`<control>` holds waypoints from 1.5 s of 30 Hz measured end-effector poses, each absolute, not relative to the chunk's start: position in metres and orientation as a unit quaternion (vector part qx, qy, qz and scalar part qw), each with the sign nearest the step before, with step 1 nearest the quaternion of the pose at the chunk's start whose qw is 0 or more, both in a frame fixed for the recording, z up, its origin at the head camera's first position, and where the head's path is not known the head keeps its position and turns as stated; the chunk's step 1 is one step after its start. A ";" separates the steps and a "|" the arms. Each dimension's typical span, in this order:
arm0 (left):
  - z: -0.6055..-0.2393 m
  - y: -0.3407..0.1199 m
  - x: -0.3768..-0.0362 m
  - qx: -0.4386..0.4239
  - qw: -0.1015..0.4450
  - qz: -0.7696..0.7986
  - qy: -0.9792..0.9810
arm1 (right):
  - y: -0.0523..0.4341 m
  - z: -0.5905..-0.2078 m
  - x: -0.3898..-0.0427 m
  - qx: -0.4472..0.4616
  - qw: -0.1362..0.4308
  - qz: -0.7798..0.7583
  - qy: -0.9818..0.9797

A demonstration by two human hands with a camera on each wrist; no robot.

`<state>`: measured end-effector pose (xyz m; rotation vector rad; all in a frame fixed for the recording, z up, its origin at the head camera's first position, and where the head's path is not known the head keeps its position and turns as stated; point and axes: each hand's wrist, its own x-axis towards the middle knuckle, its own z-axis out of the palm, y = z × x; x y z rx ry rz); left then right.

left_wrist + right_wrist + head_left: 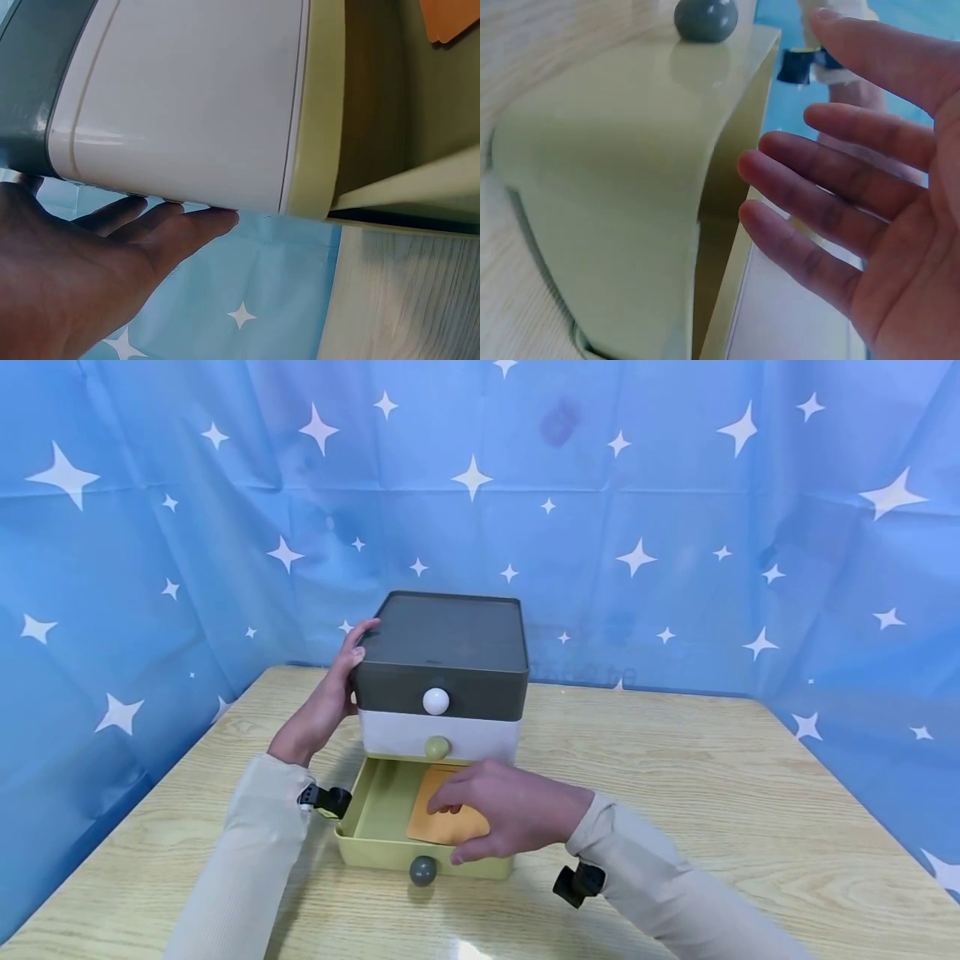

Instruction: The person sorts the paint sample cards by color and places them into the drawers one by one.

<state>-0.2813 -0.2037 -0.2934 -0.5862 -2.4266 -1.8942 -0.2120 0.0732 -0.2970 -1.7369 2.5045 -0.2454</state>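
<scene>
Centrally in the head view, orange card [442, 814] lies in the pulled-out green bottom drawer [375, 827] of the three-drawer organizer [442, 681], lower middle of frame. Right hand [502, 810] hovers flat over the card, fingers straight and spread; contact unclear. Left hand [330, 702] rests open against the organizer's left side, fingers straight. Organizer stands on wooden table [712, 793]; blue star backdrop [675, 510] behind.

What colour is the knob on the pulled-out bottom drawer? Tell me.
Dark grey knob on the yellow-green drawer; head view shows it best.
</scene>
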 end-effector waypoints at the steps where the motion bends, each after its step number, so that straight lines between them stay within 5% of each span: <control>1: -0.294 -0.204 -0.281 -0.188 0.004 -0.605 -0.774 | 0.072 -0.296 -0.210 -0.569 0.038 -0.078 0.818; 18: -0.292 -0.203 -0.281 -0.186 0.010 -0.605 -0.774 | 0.047 -0.307 -0.176 -0.614 -0.008 -0.021 0.789; 28: -0.292 -0.203 -0.281 -0.190 0.010 -0.606 -0.772 | 0.039 -0.332 -0.168 -0.622 -0.138 0.082 0.766; 45: -0.294 -0.203 -0.281 -0.189 0.006 -0.605 -0.773 | 0.040 -0.346 -0.172 -0.604 -0.242 0.136 0.747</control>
